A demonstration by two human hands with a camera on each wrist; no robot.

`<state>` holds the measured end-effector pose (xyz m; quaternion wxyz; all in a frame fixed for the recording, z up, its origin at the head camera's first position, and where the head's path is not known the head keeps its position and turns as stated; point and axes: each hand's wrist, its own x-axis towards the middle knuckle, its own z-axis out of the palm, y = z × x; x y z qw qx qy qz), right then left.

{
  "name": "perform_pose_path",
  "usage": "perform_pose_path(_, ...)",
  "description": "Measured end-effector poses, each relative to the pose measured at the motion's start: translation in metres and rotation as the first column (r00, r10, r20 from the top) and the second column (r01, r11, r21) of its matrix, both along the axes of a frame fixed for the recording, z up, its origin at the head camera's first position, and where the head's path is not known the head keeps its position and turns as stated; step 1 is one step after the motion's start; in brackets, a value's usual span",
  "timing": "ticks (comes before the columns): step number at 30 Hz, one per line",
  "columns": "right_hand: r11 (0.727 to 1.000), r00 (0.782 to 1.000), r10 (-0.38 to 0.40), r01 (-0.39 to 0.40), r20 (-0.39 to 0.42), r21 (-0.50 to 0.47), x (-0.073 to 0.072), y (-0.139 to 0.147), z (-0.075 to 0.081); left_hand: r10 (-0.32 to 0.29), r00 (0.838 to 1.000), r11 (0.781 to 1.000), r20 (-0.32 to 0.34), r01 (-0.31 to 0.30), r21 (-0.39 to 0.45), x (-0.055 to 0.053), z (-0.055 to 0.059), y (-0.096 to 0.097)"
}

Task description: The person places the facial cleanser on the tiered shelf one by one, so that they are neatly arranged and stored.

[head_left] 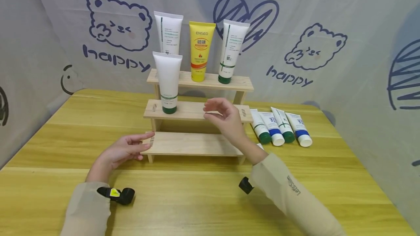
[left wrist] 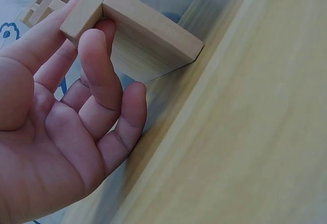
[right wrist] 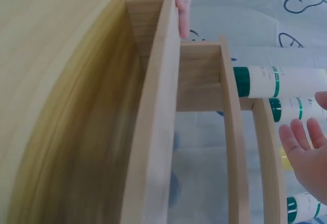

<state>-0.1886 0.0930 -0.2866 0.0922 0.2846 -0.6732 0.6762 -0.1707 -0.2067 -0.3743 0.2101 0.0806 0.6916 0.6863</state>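
The head view's showing the left hand [head_left: 126, 150] pinching one end of a wooden shelf's [head_left: 193, 143] bottom board, while the right hand [head_left: 227, 119] is hovering by the middle board [head_left: 191, 109], thumb and fingers apart, holding nothing, with a white tube [head_left: 168, 77] standing upright near that board's left end. In the left wrist view, fingers are clamping the bottom board's end above the surface [left wrist: 245, 132]. In the right wrist view, the right fingers are hanging loose near more tubes [right wrist: 293, 109].
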Motion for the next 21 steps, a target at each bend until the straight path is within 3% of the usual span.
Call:
perform_pose_path(15,0.989,0.997,-0.059,0.051,0.057,0.139,0.011,0.037,-0.015,0.0,1.0,1.0,0.007,0.0,-0.006,0.0,0.002,0.0)
perform_pose_path(21,0.988,0.996,-0.064,0.054,0.064,0.148,0.017,0.053,-0.023,-0.001,1.0,1.0,0.008,0.001,-0.008,0.0,0.002,0.001)
